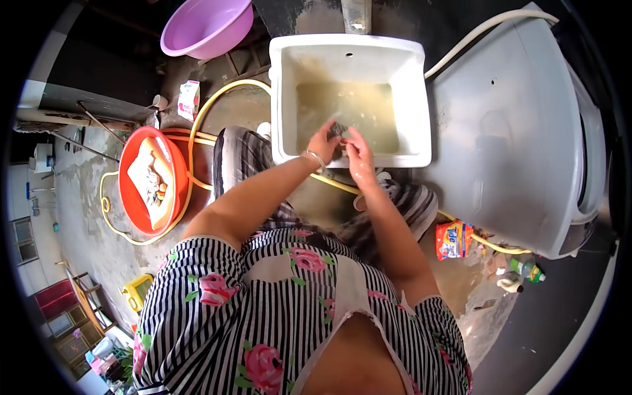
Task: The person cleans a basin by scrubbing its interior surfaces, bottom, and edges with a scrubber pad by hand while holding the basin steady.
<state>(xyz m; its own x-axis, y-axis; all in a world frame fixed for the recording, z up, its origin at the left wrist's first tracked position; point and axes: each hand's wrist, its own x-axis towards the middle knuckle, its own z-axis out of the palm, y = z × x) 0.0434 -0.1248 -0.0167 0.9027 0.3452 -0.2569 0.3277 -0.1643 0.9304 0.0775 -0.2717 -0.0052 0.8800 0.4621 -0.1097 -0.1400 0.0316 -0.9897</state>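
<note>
Both of my hands are together over the near part of a white sink (416, 99) that holds cloudy water (368, 105). A small dark, wet cloth (338, 130) is between them. My left hand (322, 143), with a bracelet at the wrist, has its fingers closed on the cloth's left side. From the right, my right hand (359, 155) pinches the cloth's edge with bent fingers. Part of the cloth is hidden behind the fingers.
A red basin (133, 191) with cloths stands on the floor at left, a yellow hose (192, 148) beside it. A purple basin (207, 26) is at upper left. A grey washing machine (503, 131) stands close right of the sink, a detergent bag (453, 239) below it.
</note>
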